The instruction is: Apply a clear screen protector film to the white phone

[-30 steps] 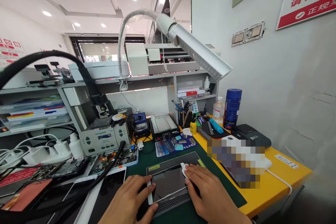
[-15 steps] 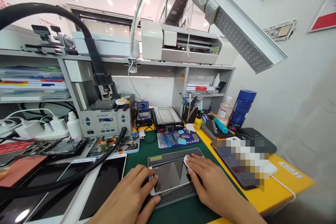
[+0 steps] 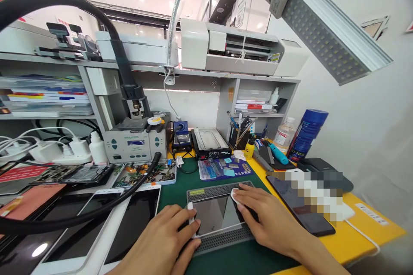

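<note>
Tray (image 3: 146, 175) holds circuit boards; hands (image 3: 167, 236) on phone (image 3: 219, 215).

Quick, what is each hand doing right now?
Left hand: open, steadying the phone at its left edge.
Right hand: pressing a white wipe on the phone.
</note>
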Action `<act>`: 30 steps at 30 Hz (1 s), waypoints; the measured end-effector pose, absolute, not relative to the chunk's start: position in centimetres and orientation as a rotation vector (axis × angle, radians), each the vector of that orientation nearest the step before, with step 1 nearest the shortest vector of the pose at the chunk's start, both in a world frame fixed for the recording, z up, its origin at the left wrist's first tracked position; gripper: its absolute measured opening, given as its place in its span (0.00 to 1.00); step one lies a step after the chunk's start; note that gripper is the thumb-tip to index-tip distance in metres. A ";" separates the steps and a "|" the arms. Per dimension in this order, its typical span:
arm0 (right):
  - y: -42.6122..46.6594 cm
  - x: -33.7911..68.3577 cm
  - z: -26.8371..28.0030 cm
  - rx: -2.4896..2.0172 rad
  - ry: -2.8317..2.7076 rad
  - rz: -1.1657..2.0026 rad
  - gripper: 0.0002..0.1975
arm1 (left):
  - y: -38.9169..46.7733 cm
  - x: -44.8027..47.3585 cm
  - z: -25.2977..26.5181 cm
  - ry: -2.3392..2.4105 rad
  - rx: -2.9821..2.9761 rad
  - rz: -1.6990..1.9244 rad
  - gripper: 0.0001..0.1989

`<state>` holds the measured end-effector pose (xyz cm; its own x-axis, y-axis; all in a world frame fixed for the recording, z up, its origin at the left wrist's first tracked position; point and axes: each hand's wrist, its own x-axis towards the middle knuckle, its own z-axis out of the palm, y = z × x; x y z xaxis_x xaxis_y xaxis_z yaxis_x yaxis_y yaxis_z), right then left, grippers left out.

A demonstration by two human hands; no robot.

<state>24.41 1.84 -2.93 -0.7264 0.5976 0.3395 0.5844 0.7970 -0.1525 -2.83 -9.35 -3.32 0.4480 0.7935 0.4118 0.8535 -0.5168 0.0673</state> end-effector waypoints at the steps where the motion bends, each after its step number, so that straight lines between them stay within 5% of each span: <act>1: 1.9 24.3 -2.7 -0.890 -2.631 0.046 0.19 | -9.3 -2.8 -3.4 -1.459 -2.540 -0.613 0.13; 30: 0.3 15.0 -0.5 -0.476 -2.909 0.160 0.22 | -9.4 -2.2 -3.7 -1.503 -2.562 -0.551 0.09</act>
